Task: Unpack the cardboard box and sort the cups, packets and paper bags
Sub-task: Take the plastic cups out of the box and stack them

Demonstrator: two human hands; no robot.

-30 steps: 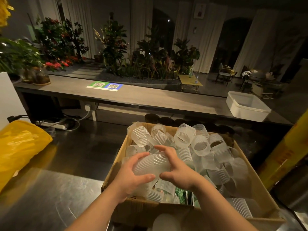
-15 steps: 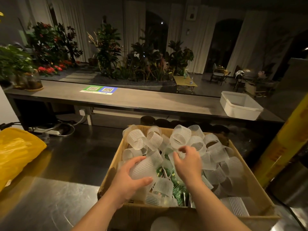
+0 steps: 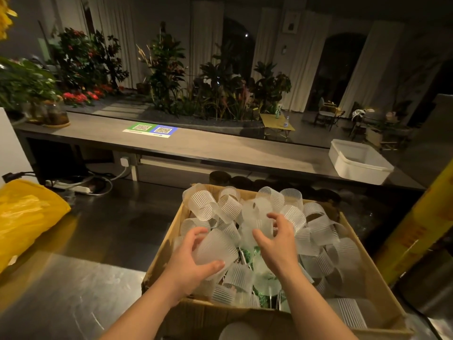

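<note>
The left hand (image 3: 193, 266) had a firm grasp on a ribbed cup (image 3: 215, 249), thumb tucked under its side and fingers hooked over the top, and the cup lay tilted on the heap at the near left of the cardboard box (image 3: 245, 315). Just beside it, the right hand (image 3: 277, 244) was curled round a second cup (image 3: 259, 217), thumb on one side and fingers on the other; that cup was smeared by motion blur, so its exact shape could not be read. Both hands were inside the box, above the pile of cups (image 3: 323, 244), frosted and ribbed, lying every which way and filling the box almost to its rim. Down in the gap between the two hands, green printed packets (image 3: 250, 256) peeked through from underneath. The box sat on a scuffed steel counter (image 3: 73, 290), near its front edge. Well off to the left on that counter lay a yellow bag (image 3: 24, 217), and a tall yellow roll (image 3: 416, 229) stood close by the box on the right. Beyond, a long grey shelf (image 3: 220, 148) carried a white tub (image 3: 358, 163) at its right end and a QR code sign (image 3: 150, 130) near the middle, with dark plants (image 3: 220, 89) massed behind it.
</note>
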